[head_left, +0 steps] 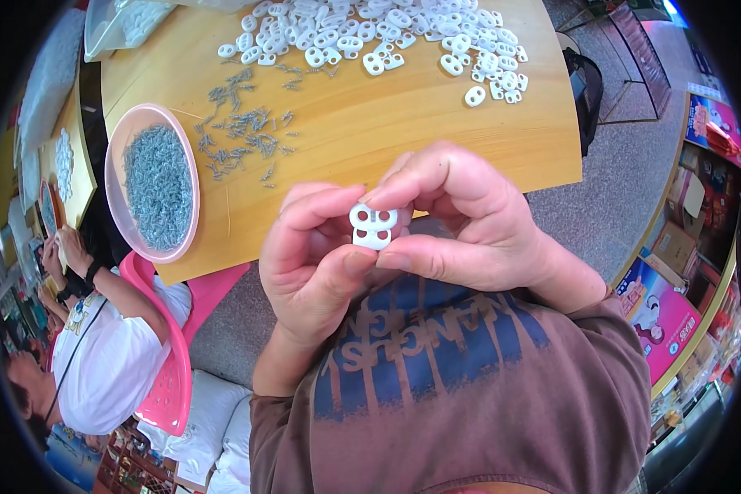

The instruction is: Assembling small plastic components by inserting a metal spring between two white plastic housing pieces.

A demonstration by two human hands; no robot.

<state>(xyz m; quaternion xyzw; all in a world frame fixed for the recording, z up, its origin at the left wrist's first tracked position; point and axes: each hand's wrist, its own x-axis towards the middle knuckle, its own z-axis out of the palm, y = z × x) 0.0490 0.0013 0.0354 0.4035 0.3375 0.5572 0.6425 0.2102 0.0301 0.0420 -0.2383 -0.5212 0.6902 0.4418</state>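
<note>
"Looking down from the head, where's the white piece (pixel 373 216)?"

"Right between the two hands, in front of the chest, near the close edge of the tabletop (pixel 436 115). It's upright, holes toward the eyes."

"Why hold it like that, do you think?"

"Probably because it's so small: gripped top and bottom from both sides, it can't easily twist, and its face stays in sight. There's a greyish strip between the upper holes; I can't tell for sure what it is."

"And the fingers (pixel 407 183)?"

"Barely parted, just the piece's height. The left hand (pixel 296 255) pinches the left side, forefinger above, thumb below. The right hand (pixel 477 218) pinches from the other side, forefinger over the top edge, thumb at the lower corner. The other fingers curl behind, partly hidden."

"What about the layout?"

"The pink bowl (pixel 115 185) of small grey springs (pixel 160 189) sits on the left, with loose springs (pixel 255 123) scattered beside it, likely so single ones pick up easily. The heap of white pieces (pixel 329 37) lies farther back, I'd guess to leave room up front for the hands."
</note>
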